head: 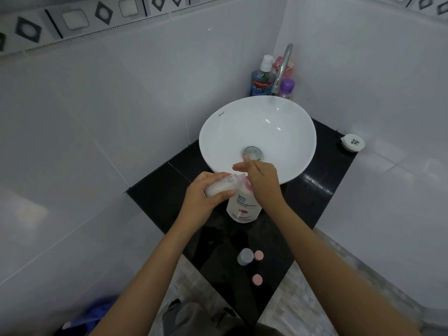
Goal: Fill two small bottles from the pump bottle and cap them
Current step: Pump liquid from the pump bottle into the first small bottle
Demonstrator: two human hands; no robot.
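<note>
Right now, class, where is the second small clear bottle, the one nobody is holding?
In the head view the small clear bottle stands on the black counter near its front corner, right beside a pink round cap on its right, with another pink cap nearer the person.

The right hand (pixel 263 183) covers the pump bottle (pixel 244 207)'s head. The small bottle (pixel 219 187) in the left hand (pixel 206 197) is blurred, its mouth hidden.
</note>
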